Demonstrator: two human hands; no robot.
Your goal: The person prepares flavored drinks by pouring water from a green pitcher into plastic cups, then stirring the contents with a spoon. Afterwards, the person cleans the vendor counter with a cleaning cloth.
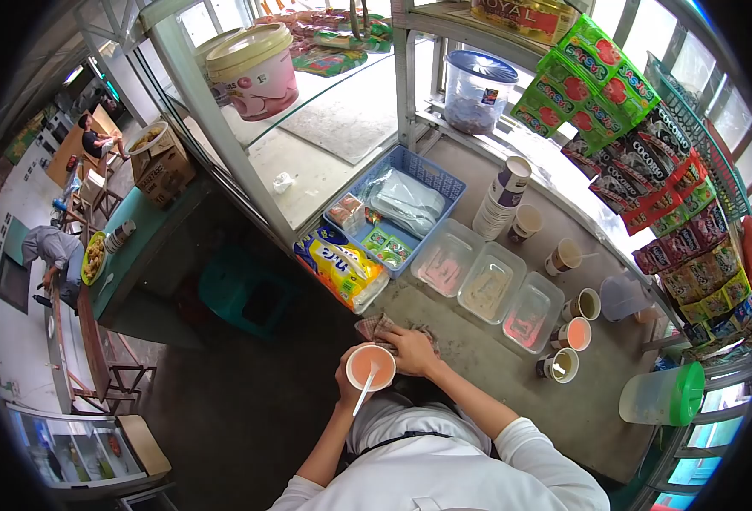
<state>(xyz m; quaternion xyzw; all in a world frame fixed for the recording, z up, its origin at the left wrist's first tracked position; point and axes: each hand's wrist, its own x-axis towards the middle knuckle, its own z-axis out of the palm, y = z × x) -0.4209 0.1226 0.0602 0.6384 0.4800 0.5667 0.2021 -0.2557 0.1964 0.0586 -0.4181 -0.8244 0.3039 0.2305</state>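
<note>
My left hand [342, 378] is wrapped round a paper cup [352, 364] of pink-orange drink at the counter's near edge. A white plastic spoon [365, 390] leans out over the cup's rim. Just right of the cup, my right hand [412, 352] grips a crumpled, patterned cloth [374, 327] lying on the counter edge. Part of the cloth is hidden under my fingers. Ahead of the hands lies a yellow and blue tissue pack [339, 266].
Three clear plastic tubs [535, 312] stand in a row on the counter [444, 366]. To their right are several paper cups [573, 334], a cup stack [497, 204] and a green-lidded container [661, 395]. A blue basket [454, 189] sits behind. Sachet strips [648, 153] hang at right.
</note>
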